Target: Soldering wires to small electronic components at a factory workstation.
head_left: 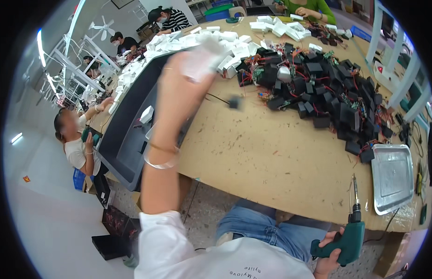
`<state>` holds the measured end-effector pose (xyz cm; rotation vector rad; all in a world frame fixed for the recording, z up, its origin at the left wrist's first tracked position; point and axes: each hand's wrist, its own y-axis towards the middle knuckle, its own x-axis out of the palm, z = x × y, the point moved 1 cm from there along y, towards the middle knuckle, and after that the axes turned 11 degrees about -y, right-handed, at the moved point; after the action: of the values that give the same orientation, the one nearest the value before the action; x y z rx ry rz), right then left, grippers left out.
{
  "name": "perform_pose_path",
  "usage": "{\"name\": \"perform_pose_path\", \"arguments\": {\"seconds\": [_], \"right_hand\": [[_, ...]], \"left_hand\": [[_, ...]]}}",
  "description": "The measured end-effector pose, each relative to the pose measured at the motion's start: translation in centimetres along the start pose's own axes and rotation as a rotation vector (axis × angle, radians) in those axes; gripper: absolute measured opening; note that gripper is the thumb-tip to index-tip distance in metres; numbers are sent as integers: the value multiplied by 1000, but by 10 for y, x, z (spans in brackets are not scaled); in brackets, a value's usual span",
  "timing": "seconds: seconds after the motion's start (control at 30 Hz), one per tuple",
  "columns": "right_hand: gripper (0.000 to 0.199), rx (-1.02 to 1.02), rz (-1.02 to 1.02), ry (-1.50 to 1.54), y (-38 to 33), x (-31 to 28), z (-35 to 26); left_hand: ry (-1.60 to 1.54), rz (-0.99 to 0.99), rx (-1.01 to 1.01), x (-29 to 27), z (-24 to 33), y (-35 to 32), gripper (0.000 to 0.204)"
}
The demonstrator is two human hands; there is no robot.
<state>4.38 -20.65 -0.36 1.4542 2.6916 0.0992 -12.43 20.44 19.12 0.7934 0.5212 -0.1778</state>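
Note:
My left hand (178,90), smeared by motion, is raised over the far left of the table, closed on a white box-like piece (202,60). A small black block (233,102) on a dark wire shows just right of that hand; whether it joins the white piece I cannot tell. At the lower right, my right hand (331,249) wraps the grip of a green soldering gun (350,239). Its thin metal tip points up over the table's near edge, with a narrow feed tube beside it.
A dark grey bin (116,151) with a few pieces inside stands under my left arm. White boxes (179,43) pile along the back. Black modules with wires (325,90) heap at right, near a metal tray (393,179). Several people sit around the table (258,153).

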Motion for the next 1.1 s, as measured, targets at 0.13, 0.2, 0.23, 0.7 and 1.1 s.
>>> {"name": "perform_pose_path", "arguments": {"seconds": [0.13, 0.2, 0.23, 0.7, 1.1], "right_hand": [[71, -17, -37, -1, 8, 7, 3], [72, -17, -47, 22, 11, 15, -3], [71, -7, -67, -20, 14, 18, -8], [68, 71, -129, -132, 19, 27, 9], [74, 82, -138, -109, 36, 44, -23]], "left_hand": [[531, 72, -245, -87, -116, 45, 53], [798, 4, -250, -111, -167, 38, 55], [859, -43, -338, -105, -176, 35, 55], [471, -222, -116, 139, -213, 116, 24], [42, -57, 328, 110, -141, 79, 29]]}}
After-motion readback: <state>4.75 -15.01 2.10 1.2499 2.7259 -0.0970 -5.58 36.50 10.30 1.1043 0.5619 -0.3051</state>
